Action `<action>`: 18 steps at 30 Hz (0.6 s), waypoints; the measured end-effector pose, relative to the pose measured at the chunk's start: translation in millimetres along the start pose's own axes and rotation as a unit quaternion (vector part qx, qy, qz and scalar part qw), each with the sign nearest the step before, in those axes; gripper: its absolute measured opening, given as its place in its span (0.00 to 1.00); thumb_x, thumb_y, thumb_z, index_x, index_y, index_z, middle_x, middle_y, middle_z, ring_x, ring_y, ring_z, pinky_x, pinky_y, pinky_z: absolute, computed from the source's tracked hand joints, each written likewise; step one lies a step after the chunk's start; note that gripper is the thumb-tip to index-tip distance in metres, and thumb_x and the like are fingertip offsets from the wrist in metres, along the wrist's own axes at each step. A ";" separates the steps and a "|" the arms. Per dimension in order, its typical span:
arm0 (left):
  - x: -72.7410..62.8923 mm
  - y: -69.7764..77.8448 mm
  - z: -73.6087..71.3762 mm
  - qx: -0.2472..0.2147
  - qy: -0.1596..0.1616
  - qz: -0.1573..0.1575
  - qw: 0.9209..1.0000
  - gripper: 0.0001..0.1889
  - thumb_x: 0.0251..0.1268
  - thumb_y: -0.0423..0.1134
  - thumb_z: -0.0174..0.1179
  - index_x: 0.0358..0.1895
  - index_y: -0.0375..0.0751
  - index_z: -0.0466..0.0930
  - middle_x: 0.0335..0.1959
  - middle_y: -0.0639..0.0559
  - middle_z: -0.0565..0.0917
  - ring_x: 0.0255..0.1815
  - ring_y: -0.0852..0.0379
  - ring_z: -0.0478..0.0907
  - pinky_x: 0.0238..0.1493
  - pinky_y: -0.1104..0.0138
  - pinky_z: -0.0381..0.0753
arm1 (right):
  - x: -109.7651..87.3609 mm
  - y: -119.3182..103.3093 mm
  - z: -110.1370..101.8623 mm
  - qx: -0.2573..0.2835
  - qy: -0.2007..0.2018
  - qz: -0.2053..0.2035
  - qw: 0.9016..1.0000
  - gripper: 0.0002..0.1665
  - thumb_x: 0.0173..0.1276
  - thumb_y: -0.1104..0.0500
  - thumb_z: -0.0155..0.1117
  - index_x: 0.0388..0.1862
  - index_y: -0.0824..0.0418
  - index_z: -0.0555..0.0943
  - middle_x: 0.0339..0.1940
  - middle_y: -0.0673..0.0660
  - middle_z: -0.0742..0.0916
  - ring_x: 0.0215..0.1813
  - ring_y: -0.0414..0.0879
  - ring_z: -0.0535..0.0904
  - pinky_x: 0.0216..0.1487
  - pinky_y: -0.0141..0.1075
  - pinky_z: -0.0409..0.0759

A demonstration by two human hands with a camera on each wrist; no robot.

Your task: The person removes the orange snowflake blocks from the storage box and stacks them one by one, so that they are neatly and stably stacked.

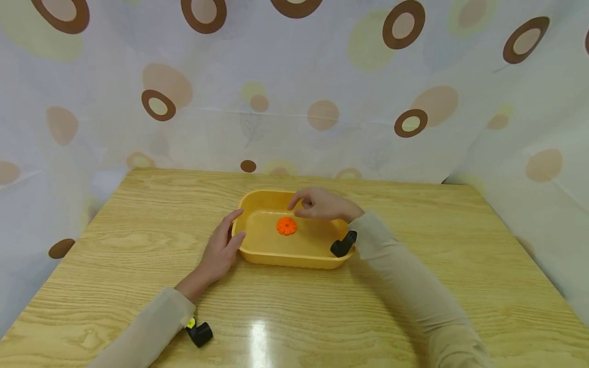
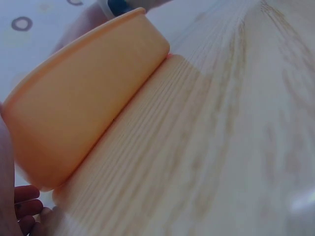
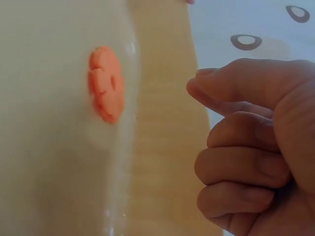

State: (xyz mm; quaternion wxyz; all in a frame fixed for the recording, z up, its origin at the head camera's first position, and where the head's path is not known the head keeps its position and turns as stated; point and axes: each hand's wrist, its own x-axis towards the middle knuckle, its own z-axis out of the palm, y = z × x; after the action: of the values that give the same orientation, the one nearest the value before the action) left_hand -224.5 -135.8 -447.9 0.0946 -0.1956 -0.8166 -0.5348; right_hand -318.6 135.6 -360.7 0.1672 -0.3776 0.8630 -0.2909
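A yellow plastic tray [image 1: 287,260] with raised walls stands on the table. My left hand [image 1: 220,250] grips its left end, thumb at the rim and fingers along the outer wall. The left wrist view shows that wall [image 2: 93,93] close up, with some fingers [image 2: 28,201] low beside it. On the tray's floor lies an orange flower-shaped piece [image 1: 287,226], notched round its edge and dimpled in the middle. My right hand [image 1: 322,204] hovers over the tray's back right part, holding nothing. Its index finger and thumb are apart; other fingers [image 3: 241,164] are curled in.
The tray rests on a wood-grain table [image 1: 294,317]. Behind and beside the table hangs a pale curtain [image 1: 294,66] with brown rings and spots. Small black devices are on both wrists, one at the left cuff [image 1: 200,333] and one at the right [image 1: 343,244].
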 end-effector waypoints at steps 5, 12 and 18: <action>0.1 -1.1 1.1 -0.001 -0.001 0.000 1.000 0.26 0.73 0.35 0.49 0.72 0.36 0.58 0.71 0.36 0.63 0.71 0.42 0.60 0.69 0.46 0.59 | 3.6 4.5 7.4 0.001 -0.016 0.002 1.000 0.12 0.69 0.63 0.60 0.49 0.64 0.82 0.10 0.46 0.62 0.16 0.39 0.55 0.28 0.31 0.62; -0.5 -0.9 2.0 -0.001 0.001 -0.002 1.000 0.25 0.74 0.34 0.48 0.72 0.37 0.59 0.71 0.36 0.63 0.72 0.42 0.60 0.69 0.45 0.58 | 4.2 4.7 11.8 0.009 -0.039 0.008 0.999 0.15 0.68 0.63 0.61 0.53 0.64 0.80 0.12 0.46 0.63 0.17 0.40 0.56 0.29 0.32 0.63; 0.7 1.2 0.6 -0.007 0.001 0.005 1.000 0.25 0.73 0.31 0.48 0.71 0.35 0.59 0.71 0.34 0.63 0.72 0.40 0.60 0.69 0.44 0.58 | 6.7 5.3 14.6 -0.028 -0.043 0.001 0.999 0.17 0.67 0.62 0.62 0.54 0.63 0.81 0.13 0.46 0.63 0.19 0.39 0.57 0.30 0.31 0.61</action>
State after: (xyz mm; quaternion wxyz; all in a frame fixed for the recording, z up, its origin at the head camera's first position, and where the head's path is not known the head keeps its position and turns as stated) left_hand -224.7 -134.7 -446.9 0.0967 -0.1999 -0.8119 -0.5400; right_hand -318.6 128.1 -375.8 0.1940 -0.3931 0.8634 -0.2498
